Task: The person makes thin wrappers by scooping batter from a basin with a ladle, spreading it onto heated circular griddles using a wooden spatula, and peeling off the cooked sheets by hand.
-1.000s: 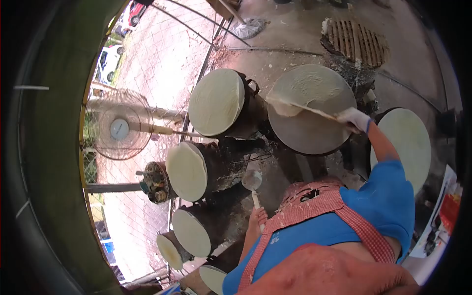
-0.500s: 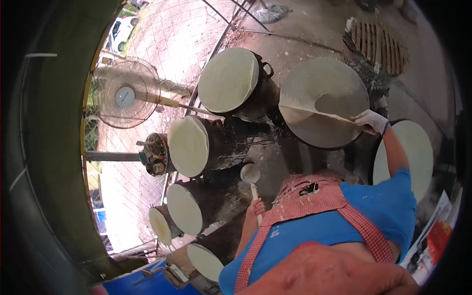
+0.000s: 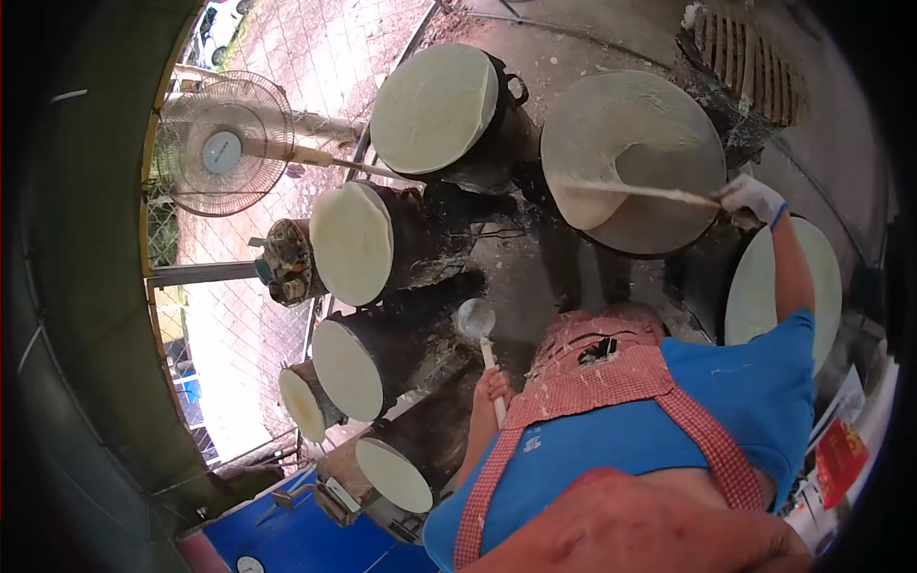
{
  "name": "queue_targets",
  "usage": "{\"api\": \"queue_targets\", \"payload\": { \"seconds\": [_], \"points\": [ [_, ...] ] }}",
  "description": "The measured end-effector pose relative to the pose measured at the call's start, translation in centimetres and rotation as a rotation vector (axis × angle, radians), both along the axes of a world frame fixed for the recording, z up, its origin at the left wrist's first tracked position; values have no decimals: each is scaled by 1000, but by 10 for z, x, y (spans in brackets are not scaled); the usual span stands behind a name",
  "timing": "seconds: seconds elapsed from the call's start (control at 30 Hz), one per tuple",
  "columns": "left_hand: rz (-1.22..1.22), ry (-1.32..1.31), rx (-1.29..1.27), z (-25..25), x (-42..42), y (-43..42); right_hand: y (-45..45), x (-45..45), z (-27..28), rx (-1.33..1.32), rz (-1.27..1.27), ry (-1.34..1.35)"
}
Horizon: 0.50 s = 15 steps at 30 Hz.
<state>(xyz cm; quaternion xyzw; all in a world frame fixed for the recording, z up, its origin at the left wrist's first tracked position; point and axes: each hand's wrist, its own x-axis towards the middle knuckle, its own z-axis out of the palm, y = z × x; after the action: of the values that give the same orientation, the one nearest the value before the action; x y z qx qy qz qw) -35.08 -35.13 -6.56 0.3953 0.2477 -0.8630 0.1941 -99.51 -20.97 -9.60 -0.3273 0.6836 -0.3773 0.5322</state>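
Note:
My left hand (image 3: 494, 385) is closed around the pale handle of a ladle (image 3: 475, 318), its round bowl tipped outward in front of my apron. My right hand (image 3: 753, 201), in a white glove, grips the end of a long, thin, pale spreader (image 3: 650, 193). The spreader lies across a large round griddle (image 3: 673, 158) with a thin pale layer of batter on it. A lighter, rounded patch of batter (image 3: 594, 207) shows below the spreader's far end. Whether the blade touches the surface along its full length, I cannot tell.
Several drum-shaped stoves with pale sheets on top stand around me, including one at the upper left (image 3: 435, 110) and one by my right arm (image 3: 788, 286). A standing fan (image 3: 224, 148) is at the left by a wire fence. A slatted rack (image 3: 750, 62) lies at upper right.
The view has shifted, so the stoves and fan sit higher in the picture. The spreader has swung to a flatter angle across the griddle. My left hand keeps the ladle.

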Motion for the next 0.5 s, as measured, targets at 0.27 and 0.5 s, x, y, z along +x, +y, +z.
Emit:
{"api": "queue_targets", "payload": {
  "seconds": [0.27,0.5],
  "points": [
    [-138,-188,-190,8,31,-12,-43,30,-33,-331,128,178],
    [-260,74,50,-47,81,-62,237,158,44,156,-575,-1]
  ]
}}
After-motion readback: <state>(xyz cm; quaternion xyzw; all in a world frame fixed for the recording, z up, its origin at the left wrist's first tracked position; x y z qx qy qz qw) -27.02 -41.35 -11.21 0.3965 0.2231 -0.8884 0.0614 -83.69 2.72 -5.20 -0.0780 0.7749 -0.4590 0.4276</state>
